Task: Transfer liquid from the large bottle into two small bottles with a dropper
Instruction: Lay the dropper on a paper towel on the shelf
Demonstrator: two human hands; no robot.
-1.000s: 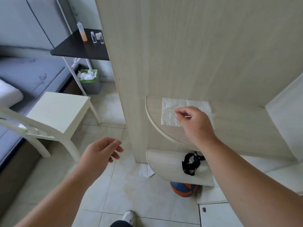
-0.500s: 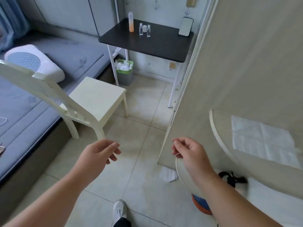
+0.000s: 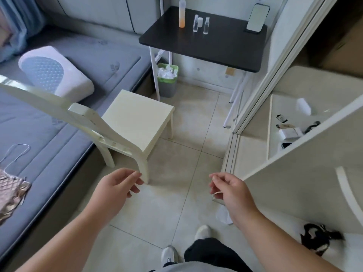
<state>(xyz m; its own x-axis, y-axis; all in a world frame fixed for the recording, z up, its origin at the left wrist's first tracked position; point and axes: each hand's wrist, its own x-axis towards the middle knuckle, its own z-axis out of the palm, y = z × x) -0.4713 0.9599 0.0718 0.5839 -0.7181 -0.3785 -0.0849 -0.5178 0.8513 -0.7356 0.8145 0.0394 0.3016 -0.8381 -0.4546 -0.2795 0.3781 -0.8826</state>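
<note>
- head view: the large bottle [image 3: 182, 13], with orange liquid at its base, stands on the black table [image 3: 216, 48] across the room, two small bottles [image 3: 200, 24] just beside it, all well apart from the person.
- left hand [image 3: 115, 185] hangs relaxed, fingers loosely curled, holding nothing.
- right hand [image 3: 229, 190] pinches a thin pale dropper [image 3: 216, 193] between thumb and fingers; most of it is hidden.
- risk: the white chair [image 3: 135, 122] sits in the path to the table; bumping it, or a loose pinch while walking, could drop the dropper.
- risk: the small bottles look light and narrow, easily tipped by a reaching hand.
</note>
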